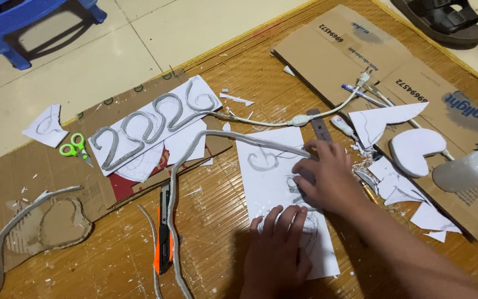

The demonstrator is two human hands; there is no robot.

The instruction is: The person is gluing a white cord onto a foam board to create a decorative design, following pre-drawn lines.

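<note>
A white paper sheet point(269, 182) with grey pencilled outlines lies on the woven mat. A long grey flexible strip point(195, 147) rises from the near edge, bends right and ends on the sheet's top. My right hand point(325, 180) reaches in from the right and pinches that strip end against the paper. My left hand point(275, 252) lies flat on the lower part of the sheet, fingers spread, holding nothing. Part of the drawing is hidden under both hands.
An orange utility knife point(163, 238) lies left of the sheet, green scissors point(74, 147) further left. Grey strip numerals point(150, 119) sit on paper over cardboard. A metal ruler point(319, 127), white heart cut-out point(413, 149), paper scraps and a translucent bottle point(468, 169) lie right.
</note>
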